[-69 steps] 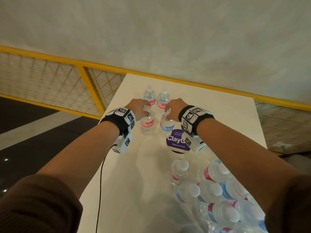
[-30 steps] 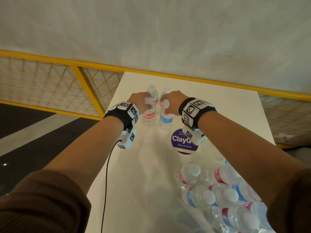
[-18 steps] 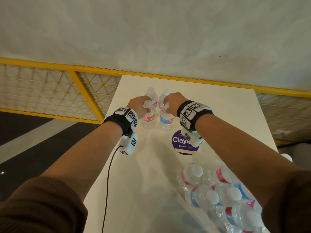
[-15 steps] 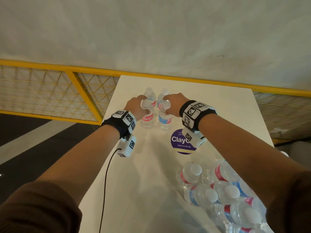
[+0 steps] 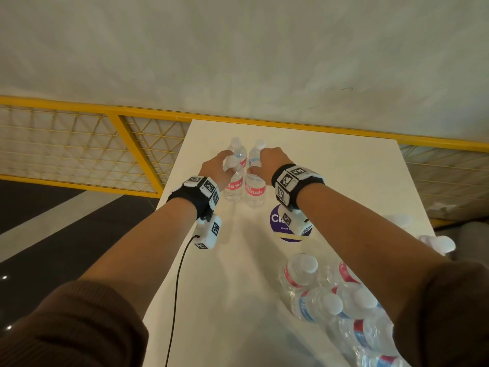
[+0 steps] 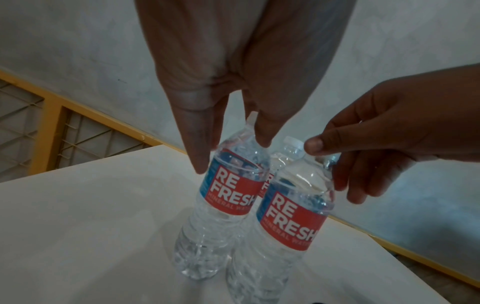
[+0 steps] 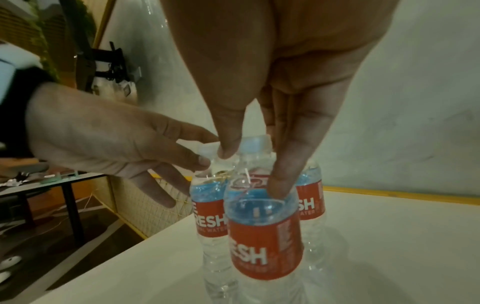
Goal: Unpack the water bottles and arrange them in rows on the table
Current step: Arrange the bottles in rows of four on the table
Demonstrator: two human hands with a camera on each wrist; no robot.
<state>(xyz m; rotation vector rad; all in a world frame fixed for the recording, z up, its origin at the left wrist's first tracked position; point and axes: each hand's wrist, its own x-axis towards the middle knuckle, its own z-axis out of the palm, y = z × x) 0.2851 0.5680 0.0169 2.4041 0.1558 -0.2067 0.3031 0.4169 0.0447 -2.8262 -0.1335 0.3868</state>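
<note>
Four clear water bottles with red-and-blue labels stand in two rows of two at the far left of the white table [image 5: 344,176]. My left hand [image 5: 225,165] pinches the neck of the near left bottle [image 5: 234,186] between thumb and fingers. In the same way my right hand [image 5: 260,165] holds the near right bottle [image 5: 254,192], thumb at the neck and a finger on its shoulder [image 7: 280,185]. Both bottles stand upright on the table, side by side and almost touching [image 6: 285,216]. The back pair [image 5: 236,147] is just beyond my fingers.
The opened pack with several bottles [image 5: 330,300] lies at the near right, partly under my right arm. A round purple sticker [image 5: 277,226] is on the table below my right wrist. A yellow mesh railing [image 5: 132,144] and a wall border the table's left and far edges.
Both hands carried their bottles forward and set them down right behind the back pair. The right bottle's label now faces me red instead of blue. My fingers have slid from the caps to the necks.
</note>
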